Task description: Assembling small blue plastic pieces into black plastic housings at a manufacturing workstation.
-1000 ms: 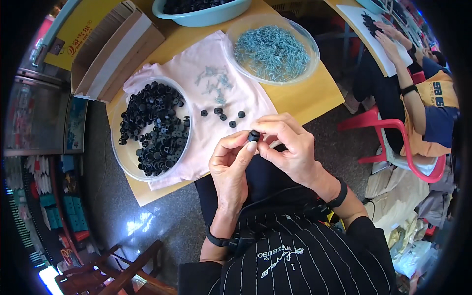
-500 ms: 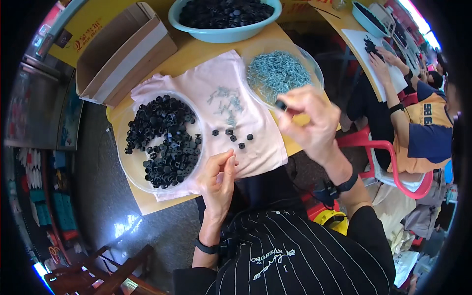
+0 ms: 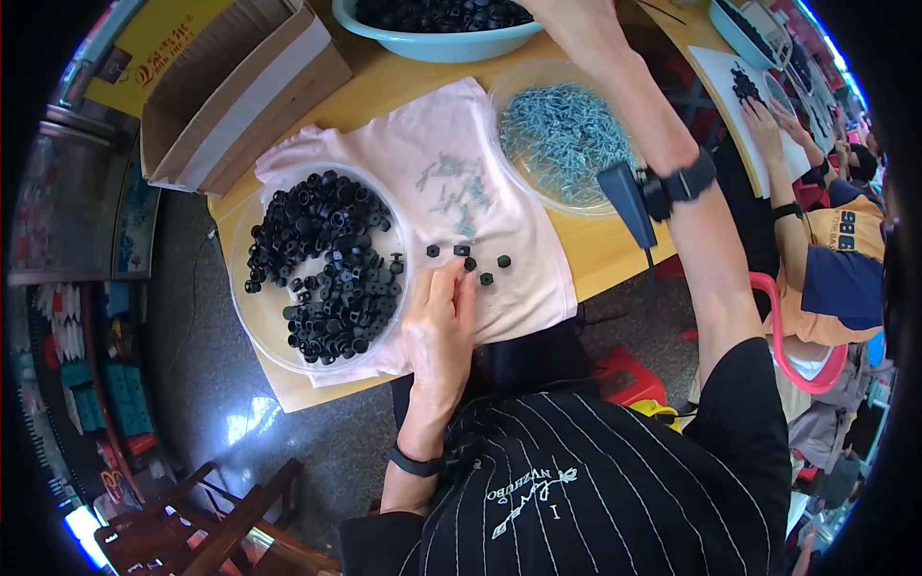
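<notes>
My left hand point(image 3: 438, 322) is over the near edge of a pale pink cloth point(image 3: 523, 298), its fingers pinched together. I cannot make out what is between them. Just beyond its fingertips lie several small black plastic caps point(image 3: 486, 279), apart from one another. My right hand point(image 3: 569, 19) reaches to the top edge, beside a light blue basin point(image 3: 423, 46) of black parts; its fingers are cut off from view. Loose screws point(image 3: 461, 197) are scattered on the cloth. Left of my left hand sits a round clear tray point(image 3: 252, 331) heaped with black caps point(image 3: 336, 269).
A round clear container point(image 3: 507, 79) of silvery screws point(image 3: 567, 134) stands under my right forearm. An open cardboard box point(image 3: 259, 106) is at the far left of the yellow table point(image 3: 615, 240). To the right, another person point(image 3: 831, 259) handles black parts at a second table, near a red chair point(image 3: 816, 379).
My right hand, earlier above the screws with a black cap in its fingers, has moved far forward to the blue basin. My left hand has shifted slightly forward and right, closer to the loose caps.
</notes>
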Demonstrator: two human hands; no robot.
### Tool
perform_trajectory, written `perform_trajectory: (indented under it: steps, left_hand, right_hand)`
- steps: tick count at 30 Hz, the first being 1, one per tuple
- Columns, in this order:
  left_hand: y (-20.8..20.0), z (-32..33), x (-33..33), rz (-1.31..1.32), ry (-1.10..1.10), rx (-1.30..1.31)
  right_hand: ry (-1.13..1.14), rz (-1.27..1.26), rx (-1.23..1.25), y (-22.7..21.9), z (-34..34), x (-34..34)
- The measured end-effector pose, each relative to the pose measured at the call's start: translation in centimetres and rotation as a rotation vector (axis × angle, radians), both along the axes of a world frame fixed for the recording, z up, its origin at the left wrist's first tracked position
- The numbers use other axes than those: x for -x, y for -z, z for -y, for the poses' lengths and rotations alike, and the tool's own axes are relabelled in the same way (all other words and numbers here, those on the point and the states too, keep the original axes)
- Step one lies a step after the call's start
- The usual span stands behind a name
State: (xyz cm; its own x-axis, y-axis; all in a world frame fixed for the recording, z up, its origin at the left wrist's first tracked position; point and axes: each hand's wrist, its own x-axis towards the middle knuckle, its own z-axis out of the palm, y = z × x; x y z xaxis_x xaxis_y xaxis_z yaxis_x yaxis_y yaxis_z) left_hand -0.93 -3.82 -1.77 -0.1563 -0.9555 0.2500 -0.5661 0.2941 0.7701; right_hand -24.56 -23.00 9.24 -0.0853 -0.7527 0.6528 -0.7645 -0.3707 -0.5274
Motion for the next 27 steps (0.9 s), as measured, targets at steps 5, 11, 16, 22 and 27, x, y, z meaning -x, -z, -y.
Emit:
perform_trajectory:
  steps: [5,11,16,22,27]
  left_hand:
    - [0.2,-0.1,0.5,0.042,-0.044,0.02]
    - [-0.1,-0.4,0.3,-0.07,-0.028,-0.012]
    - [-1.6,-1.9,-0.2,-0.336,0.091,0.011]
    - [-1.8,-2.2,0.1,-0.332,0.146,0.019]
    - [-3.2,-0.6,0.6,-0.01,0.136,0.086]
  right_hand:
    - [-0.088,-0.044,-0.023,2.8,-8.0,-1.9]
    - [-0.237,0.27,-0.493,6.5,-19.3,-5.3]
    - [-0.51,0.99,-0.918,8.0,-22.1,-6.2]
    - [-0.607,1.279,-0.907,9.2,-22.9,-5.6]
    - [-0.553,1.274,-0.85,9.4,-22.7,-4.8]
